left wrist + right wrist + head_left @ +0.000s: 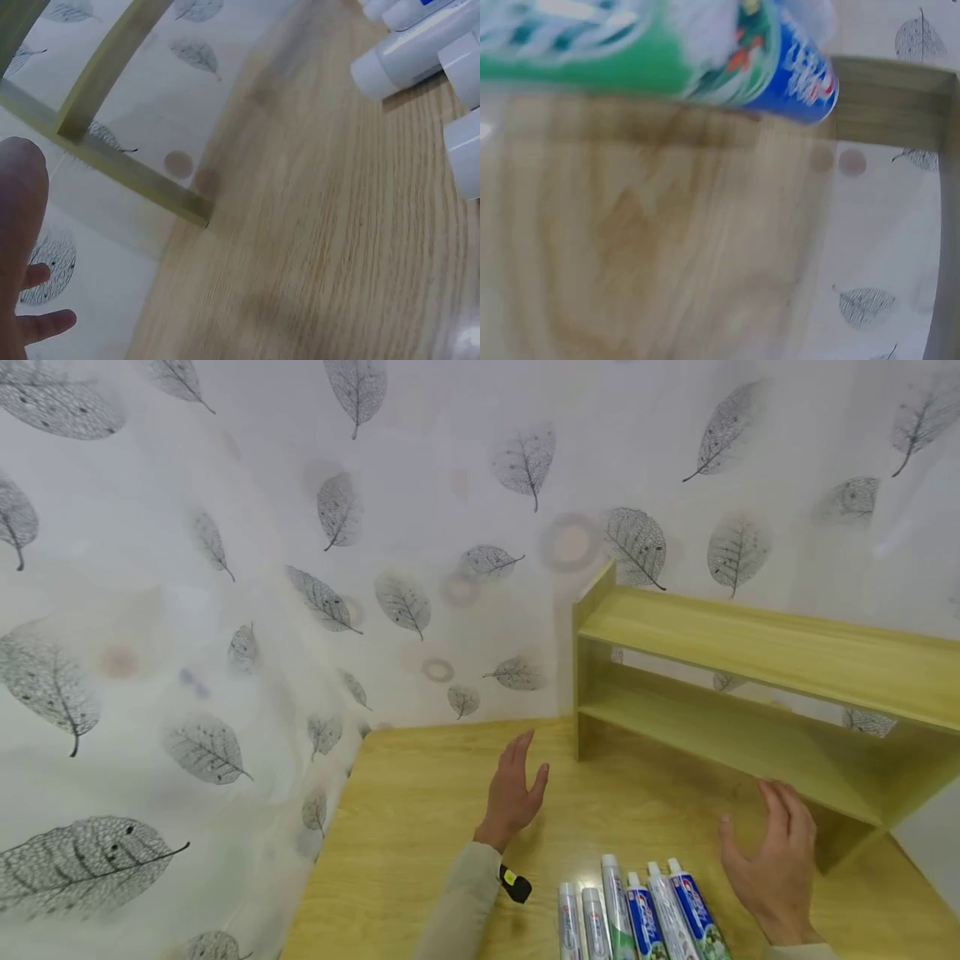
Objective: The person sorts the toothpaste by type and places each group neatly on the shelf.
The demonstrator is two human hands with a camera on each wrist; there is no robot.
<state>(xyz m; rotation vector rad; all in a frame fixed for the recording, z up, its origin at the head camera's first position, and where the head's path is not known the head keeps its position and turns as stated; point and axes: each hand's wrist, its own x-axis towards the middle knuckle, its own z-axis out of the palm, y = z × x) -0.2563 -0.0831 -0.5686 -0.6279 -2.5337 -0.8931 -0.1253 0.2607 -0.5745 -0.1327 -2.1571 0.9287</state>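
Observation:
In the head view my left hand [513, 795] hovers over the table with straight fingers and thumb spread apart, holding nothing. Its thumb and fingertips [46, 325] show at the left edge of the left wrist view. My right hand [776, 860] is held in front of the shelf, thumb apart from the fingers, also with nothing in it. Several toothpaste tubes lie side by side at the near edge, between the two forearms. One blue-and-green toothpaste tube [697, 910] is nearest my right hand and looms blurred in the right wrist view. A silver-and-green tube [617, 902] lies mid-row.
A two-tier wooden shelf [720, 727] stands at the back right of the wooden table [405, 827]. Behind it hangs a pale leaf-patterned wall covering [450, 485], which also runs along the left side. A black strap device [515, 885] sits at my left wrist.

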